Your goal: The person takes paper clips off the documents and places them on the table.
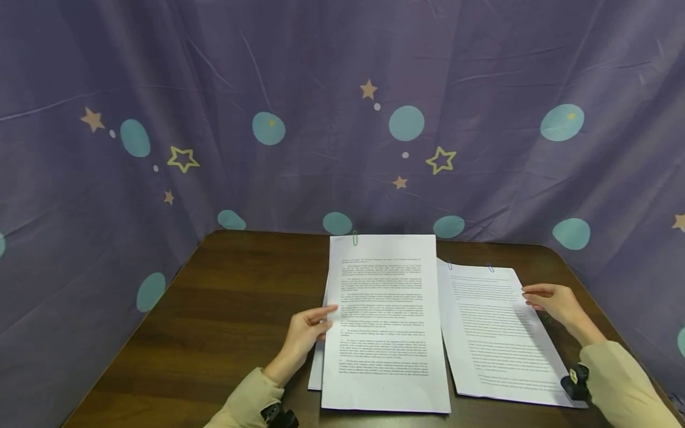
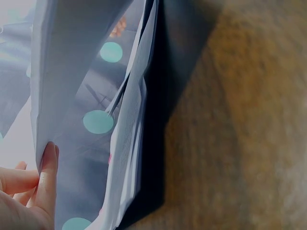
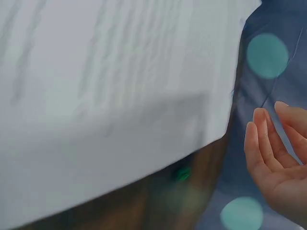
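My left hand [image 1: 303, 334] pinches the left edge of a printed sheaf of paper [image 1: 382, 321] with a green paper clip [image 1: 355, 238] at its top. In the left wrist view, thumb and fingers grip this sheaf [image 2: 62, 72], raised at an angle above another paper stack [image 2: 127, 139]. In the head view only a strip of that lower stack [image 1: 316, 371] shows. On the right lies a second printed stack [image 1: 497, 333] with blue paper clips [image 1: 490, 268] along its top edge. My right hand [image 1: 553, 304] hovers at its right edge, holding nothing, its fingers loosely bent.
A dark brown wooden table [image 1: 214, 321] carries the papers. Behind it hangs a purple curtain [image 1: 321, 59] with teal dots and stars. A small green object [image 3: 182, 173] lies on the table just beyond the right stack's edge, beneath my right hand.
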A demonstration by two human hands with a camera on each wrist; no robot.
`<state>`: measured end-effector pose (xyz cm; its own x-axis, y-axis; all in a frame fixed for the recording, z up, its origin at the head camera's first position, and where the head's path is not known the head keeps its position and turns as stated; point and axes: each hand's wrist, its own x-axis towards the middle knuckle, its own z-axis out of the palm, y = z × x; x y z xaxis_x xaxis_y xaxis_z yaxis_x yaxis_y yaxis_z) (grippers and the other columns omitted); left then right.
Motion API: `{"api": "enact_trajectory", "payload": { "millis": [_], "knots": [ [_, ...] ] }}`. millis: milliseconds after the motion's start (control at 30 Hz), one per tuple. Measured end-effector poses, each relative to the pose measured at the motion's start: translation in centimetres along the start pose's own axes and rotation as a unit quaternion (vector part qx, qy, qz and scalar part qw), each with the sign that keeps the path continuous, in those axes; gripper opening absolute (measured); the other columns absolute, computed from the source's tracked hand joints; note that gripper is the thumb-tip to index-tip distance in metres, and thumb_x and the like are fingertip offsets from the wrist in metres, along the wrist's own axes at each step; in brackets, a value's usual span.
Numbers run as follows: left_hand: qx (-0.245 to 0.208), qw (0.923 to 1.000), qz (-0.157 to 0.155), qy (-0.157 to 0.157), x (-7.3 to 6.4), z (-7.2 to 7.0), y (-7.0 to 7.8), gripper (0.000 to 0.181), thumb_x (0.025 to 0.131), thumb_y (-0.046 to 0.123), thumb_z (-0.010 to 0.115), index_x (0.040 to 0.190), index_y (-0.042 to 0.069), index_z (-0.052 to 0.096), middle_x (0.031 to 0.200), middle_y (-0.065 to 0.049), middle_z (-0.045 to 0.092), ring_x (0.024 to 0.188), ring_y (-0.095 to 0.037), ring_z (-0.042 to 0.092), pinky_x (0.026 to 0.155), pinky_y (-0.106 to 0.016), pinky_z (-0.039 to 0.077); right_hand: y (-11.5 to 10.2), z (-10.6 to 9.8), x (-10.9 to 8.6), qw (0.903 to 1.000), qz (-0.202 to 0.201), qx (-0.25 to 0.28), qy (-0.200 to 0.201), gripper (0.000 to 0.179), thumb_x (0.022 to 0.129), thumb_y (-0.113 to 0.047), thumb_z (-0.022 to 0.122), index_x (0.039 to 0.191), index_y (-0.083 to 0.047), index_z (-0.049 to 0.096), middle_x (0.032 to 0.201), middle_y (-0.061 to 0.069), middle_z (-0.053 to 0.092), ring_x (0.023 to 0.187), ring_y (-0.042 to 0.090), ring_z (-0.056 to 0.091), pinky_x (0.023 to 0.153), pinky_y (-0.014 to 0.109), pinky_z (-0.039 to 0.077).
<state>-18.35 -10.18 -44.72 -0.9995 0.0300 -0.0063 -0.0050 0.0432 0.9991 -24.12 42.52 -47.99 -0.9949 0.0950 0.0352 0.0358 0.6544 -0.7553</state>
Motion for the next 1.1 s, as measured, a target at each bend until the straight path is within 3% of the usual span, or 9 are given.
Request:
{"api": "enact_trajectory", "payload": {
  "millis": [133, 233, 300, 467, 533, 667, 1100],
  "knots": [
    [0.0, 1.0, 0.0, 0.002, 0.0, 0.0, 0.0, 0.031, 0.074, -0.011, 0.057, 0.105, -0.008, 0.061, 0.087, -0.016, 0.064, 0.059, -0.007, 0.052, 0.048, -0.017, 0.043, 3.6, 1.6, 3.1, 0.9986, -0.05, -0.002, 0.014, 0.036, 0.083, -0.028, 0.062, 0.105, 0.0, 0.062, 0.097, 0.013, 0.064, 0.071, 0.008, 0.063, 0.058, 0.02, 0.051],
    [0.0, 1.0, 0.0, 0.003, 0.0, 0.0, 0.0, 0.031, 0.074, -0.012, 0.057, 0.105, -0.008, 0.061, 0.087, -0.016, 0.064, 0.058, -0.007, 0.052, 0.048, -0.016, 0.042, 3.8, 2.5, 4.2, 0.9965, -0.077, 0.027, 0.017, 0.036, 0.081, -0.032, 0.063, 0.104, -0.005, 0.064, 0.094, 0.006, 0.066, 0.072, 0.01, 0.064, 0.06, 0.022, 0.051],
    [0.0, 1.0, 0.001, 0.002, 0.1, 0.0, 0.1, 0.031, 0.074, -0.012, 0.057, 0.105, -0.008, 0.061, 0.087, -0.017, 0.064, 0.058, -0.006, 0.052, 0.048, -0.016, 0.042, 1.6, 2.6, 3.7, 0.9947, -0.089, 0.051, 0.007, 0.037, 0.08, -0.031, 0.064, 0.104, -0.003, 0.063, 0.092, 0.003, 0.066, 0.073, 0.012, 0.064, 0.061, 0.023, 0.051],
    [-0.003, 1.0, -0.005, -0.004, 0.1, -0.1, 0.1, 0.031, 0.075, -0.011, 0.057, 0.106, -0.008, 0.06, 0.089, -0.017, 0.064, 0.06, -0.006, 0.053, 0.048, -0.016, 0.043, -10.3, 1.9, -1.0, 0.9924, -0.107, 0.05, -0.033, 0.034, 0.084, -0.014, 0.06, 0.107, 0.01, 0.057, 0.097, 0.021, 0.063, 0.075, 0.013, 0.063, 0.066, 0.024, 0.051],
    [-0.005, 0.9999, -0.009, -0.005, 0.1, -0.1, 0.1, 0.032, 0.075, -0.01, 0.058, 0.106, -0.008, 0.061, 0.09, -0.017, 0.064, 0.061, -0.006, 0.053, 0.048, -0.016, 0.043, -13.7, 2.0, -2.2, 0.992, -0.116, 0.036, -0.036, 0.03, 0.085, -0.009, 0.058, 0.107, 0.012, 0.057, 0.098, 0.026, 0.061, 0.074, 0.009, 0.062, 0.067, 0.023, 0.051],
    [-0.004, 0.9999, -0.009, -0.006, 0.3, -0.1, 0.1, 0.031, 0.075, -0.01, 0.057, 0.106, -0.007, 0.061, 0.093, -0.018, 0.064, 0.061, -0.006, 0.052, 0.048, -0.016, 0.042, -15.9, 2.9, -2.2, 0.9891, -0.14, 0.034, -0.032, 0.026, 0.083, -0.007, 0.059, 0.104, 0.008, 0.06, 0.097, 0.024, 0.062, 0.072, 0.002, 0.059, 0.067, 0.023, 0.051],
    [-0.003, 0.9999, -0.013, -0.011, 0.4, -0.3, 0.2, 0.031, 0.075, -0.01, 0.058, 0.106, -0.006, 0.061, 0.094, -0.018, 0.064, 0.062, -0.007, 0.052, 0.048, -0.017, 0.042, -22.8, 5.4, -1.7, 0.9811, -0.183, 0.052, -0.035, 0.027, 0.083, -0.015, 0.062, 0.103, 0.003, 0.063, 0.099, 0.017, 0.063, 0.081, 0.006, 0.058, 0.069, 0.017, 0.047]
  ]
}}
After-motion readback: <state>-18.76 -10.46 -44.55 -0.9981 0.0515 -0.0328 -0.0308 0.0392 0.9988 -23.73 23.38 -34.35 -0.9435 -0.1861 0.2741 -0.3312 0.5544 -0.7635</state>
